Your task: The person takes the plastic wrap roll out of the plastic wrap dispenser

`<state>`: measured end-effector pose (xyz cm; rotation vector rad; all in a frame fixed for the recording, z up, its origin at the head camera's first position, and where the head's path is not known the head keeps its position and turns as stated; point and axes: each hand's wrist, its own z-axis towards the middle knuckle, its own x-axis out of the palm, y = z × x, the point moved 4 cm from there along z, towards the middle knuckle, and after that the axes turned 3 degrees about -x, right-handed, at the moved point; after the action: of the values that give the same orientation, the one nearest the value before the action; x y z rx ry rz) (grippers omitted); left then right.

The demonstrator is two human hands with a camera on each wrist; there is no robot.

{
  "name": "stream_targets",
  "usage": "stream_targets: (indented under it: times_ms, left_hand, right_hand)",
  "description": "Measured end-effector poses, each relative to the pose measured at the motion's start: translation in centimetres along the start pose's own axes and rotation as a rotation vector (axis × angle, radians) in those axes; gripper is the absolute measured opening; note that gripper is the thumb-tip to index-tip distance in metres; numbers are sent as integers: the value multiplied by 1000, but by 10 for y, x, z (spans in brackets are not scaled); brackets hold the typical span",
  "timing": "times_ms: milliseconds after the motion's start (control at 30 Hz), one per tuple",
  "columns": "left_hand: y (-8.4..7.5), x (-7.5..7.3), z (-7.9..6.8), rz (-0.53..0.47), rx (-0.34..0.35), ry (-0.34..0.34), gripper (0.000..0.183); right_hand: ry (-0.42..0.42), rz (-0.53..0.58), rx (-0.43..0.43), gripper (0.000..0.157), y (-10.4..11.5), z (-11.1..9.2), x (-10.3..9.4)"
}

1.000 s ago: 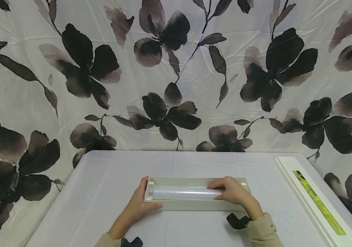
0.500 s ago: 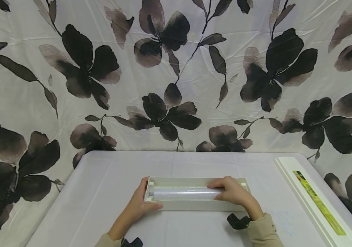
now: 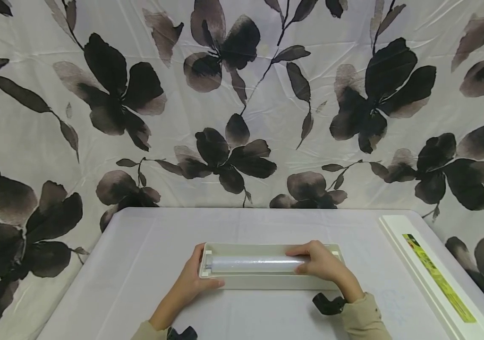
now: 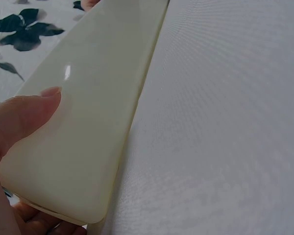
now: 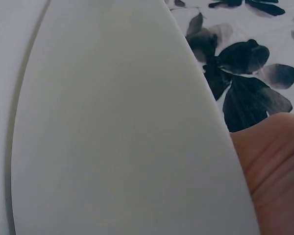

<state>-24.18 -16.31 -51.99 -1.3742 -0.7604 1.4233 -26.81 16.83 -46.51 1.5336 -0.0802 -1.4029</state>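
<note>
In the head view, a long off-white plastic wrap dispenser box lies lengthwise across the table with its top uncovered. A roll of clear plastic wrap sits inside along its length. My left hand grips the box's left end, thumb on the front wall. The left wrist view shows that thumb on the smooth wall and fingertips curled around the end. My right hand reaches over the right part of the box and holds the roll between thumb and fingers, hiding the roll's right end. Only its palm side shows in the right wrist view.
A long white lid-like piece with a yellow label lies along the right side of the white table. A floral curtain hangs behind the table. Black wrist-worn devices show below the hands.
My right hand has shifted very slightly upward with its fingers still on the roll. My left hand and the box stay practically in place.
</note>
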Motion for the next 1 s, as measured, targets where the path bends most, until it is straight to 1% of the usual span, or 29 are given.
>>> stream_targets:
  times_ms: [267, 433, 1000]
  left_hand:
    - [0, 0, 1, 0, 0, 7, 90]
    - [-1, 1, 2, 8, 11, 11, 90]
    - [1, -2, -1, 11, 9, -5, 90]
  right_hand:
    - [-15, -7, 8, 41, 3, -1, -1]
    - [-33, -16, 11, 42, 5, -2, -4]
    - [-56, -39, -28, 40, 17, -1, -12]
